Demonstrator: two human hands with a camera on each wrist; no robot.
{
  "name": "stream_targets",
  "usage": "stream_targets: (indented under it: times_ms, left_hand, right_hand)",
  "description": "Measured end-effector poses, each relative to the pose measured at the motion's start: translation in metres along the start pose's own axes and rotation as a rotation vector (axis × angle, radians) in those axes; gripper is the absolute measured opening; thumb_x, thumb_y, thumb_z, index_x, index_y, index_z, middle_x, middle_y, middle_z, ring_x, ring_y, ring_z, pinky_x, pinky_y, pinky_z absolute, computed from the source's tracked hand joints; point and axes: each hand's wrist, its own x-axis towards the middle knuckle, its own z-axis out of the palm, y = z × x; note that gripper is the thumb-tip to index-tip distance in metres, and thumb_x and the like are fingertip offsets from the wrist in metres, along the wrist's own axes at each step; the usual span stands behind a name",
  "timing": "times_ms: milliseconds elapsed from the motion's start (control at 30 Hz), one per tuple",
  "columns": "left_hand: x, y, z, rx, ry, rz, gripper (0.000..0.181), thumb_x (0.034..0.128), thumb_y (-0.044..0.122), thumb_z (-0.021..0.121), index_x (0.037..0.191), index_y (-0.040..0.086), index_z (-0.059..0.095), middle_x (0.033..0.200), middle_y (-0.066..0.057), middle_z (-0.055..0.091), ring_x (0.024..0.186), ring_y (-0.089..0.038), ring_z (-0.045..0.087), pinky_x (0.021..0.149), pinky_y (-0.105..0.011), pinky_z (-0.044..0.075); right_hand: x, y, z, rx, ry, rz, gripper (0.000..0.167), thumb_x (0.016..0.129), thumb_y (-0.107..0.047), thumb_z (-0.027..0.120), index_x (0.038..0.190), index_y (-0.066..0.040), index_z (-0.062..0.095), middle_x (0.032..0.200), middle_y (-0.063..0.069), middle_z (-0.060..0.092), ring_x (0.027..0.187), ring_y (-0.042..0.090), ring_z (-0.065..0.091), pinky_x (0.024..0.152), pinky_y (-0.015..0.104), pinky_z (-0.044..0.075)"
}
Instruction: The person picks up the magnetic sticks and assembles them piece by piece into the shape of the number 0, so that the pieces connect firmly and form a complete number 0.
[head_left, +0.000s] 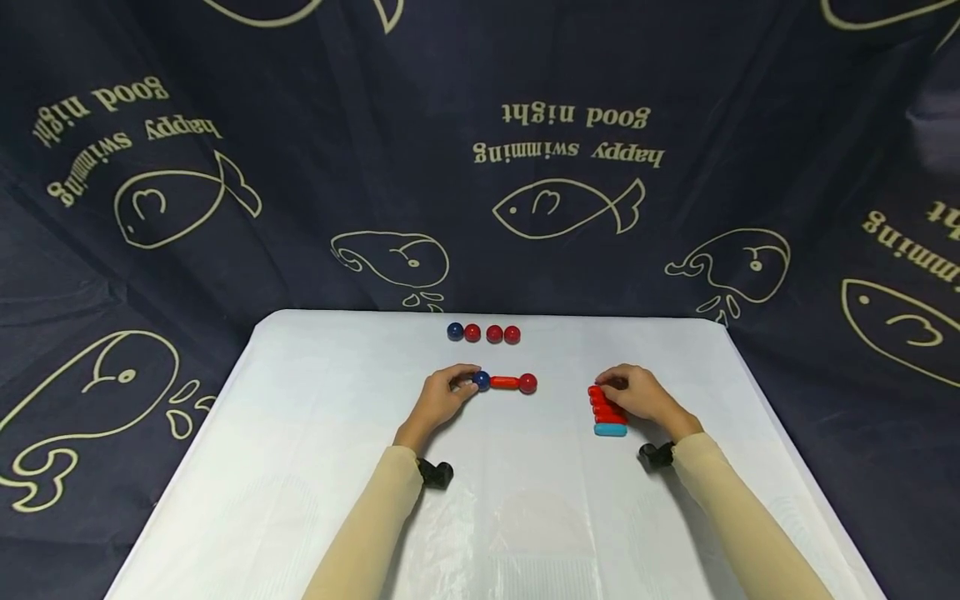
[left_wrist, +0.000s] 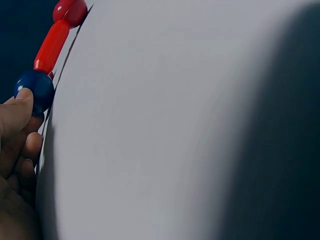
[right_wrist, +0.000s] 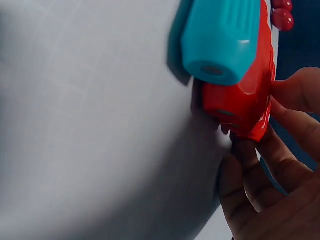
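My left hand [head_left: 440,402] pinches a blue ball [left_wrist: 37,89] between thumb and fingers. That ball sits at the left end of a red rod [head_left: 505,382], with a red ball [head_left: 528,383] at the rod's other end. To the right, several red rods [head_left: 606,407] lie side by side in a row, with a light-blue rod [head_left: 611,430] at the near end. My right hand [head_left: 637,393] is at the far end of this row, thumb and fingers around the farthest red rod. In the right wrist view, the nearer rods partly hide the gripped one.
Behind the joined piece, one loose blue ball [head_left: 455,332] and several red balls [head_left: 494,334] stand in a line near the back edge of the white table [head_left: 315,375]. A dark printed cloth [head_left: 420,150] hangs behind the table.
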Motion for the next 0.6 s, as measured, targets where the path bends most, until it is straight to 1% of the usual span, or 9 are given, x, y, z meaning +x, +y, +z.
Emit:
stream_targets:
  times_ms: [133, 233, 367, 600]
  left_hand:
    - [-0.0006, -0.0011, -0.0005, 0.009, 0.006, 0.004, 0.032, 0.0969, 0.012, 0.072, 0.129, 0.014, 0.071, 0.119, -0.008, 0.075, 0.093, -0.016, 0.064, 0.086, -0.034, 0.052]
    - [-0.0003, -0.0010, -0.0005, 0.013, 0.009, 0.005, 0.032, 0.0969, 0.012, 0.072, 0.128, 0.013, 0.072, 0.119, -0.008, 0.075, 0.093, -0.016, 0.064, 0.087, -0.035, 0.052]
    - [-0.0004, -0.0001, -0.0001, 0.011, 0.006, 0.001, 0.032, 0.0971, 0.013, 0.072, 0.129, 0.013, 0.071, 0.119, -0.008, 0.075, 0.093, -0.015, 0.064, 0.087, -0.034, 0.053]
    - [-0.0003, 0.0006, 0.0012, 0.014, 0.014, 0.002, 0.031, 0.0962, 0.012, 0.073, 0.127, 0.012, 0.072, 0.116, -0.008, 0.076, 0.089, -0.015, 0.062, 0.083, -0.033, 0.051]
  right_hand:
    - [0.0030, -0.0010, 0.0006, -0.004, 0.009, 0.001, 0.021, 0.100, -0.015, 0.063, 0.115, -0.006, 0.074, 0.119, 0.018, 0.069, 0.101, 0.028, 0.061, 0.093, 0.046, 0.052]
    - [0.0062, -0.0008, 0.0016, -0.017, 0.029, 0.001, 0.021, 0.101, -0.017, 0.063, 0.115, -0.006, 0.074, 0.116, 0.017, 0.070, 0.098, 0.027, 0.060, 0.091, 0.044, 0.051]
    - [0.0078, -0.0008, 0.0036, -0.025, 0.034, 0.016, 0.023, 0.100, -0.017, 0.065, 0.117, -0.004, 0.073, 0.116, 0.018, 0.069, 0.097, 0.028, 0.059, 0.091, 0.044, 0.051]
    - [0.0094, -0.0025, 0.0062, -0.010, 0.024, 0.038, 0.028, 0.097, -0.015, 0.068, 0.119, 0.000, 0.072, 0.119, 0.021, 0.068, 0.098, 0.029, 0.060, 0.087, 0.042, 0.053]
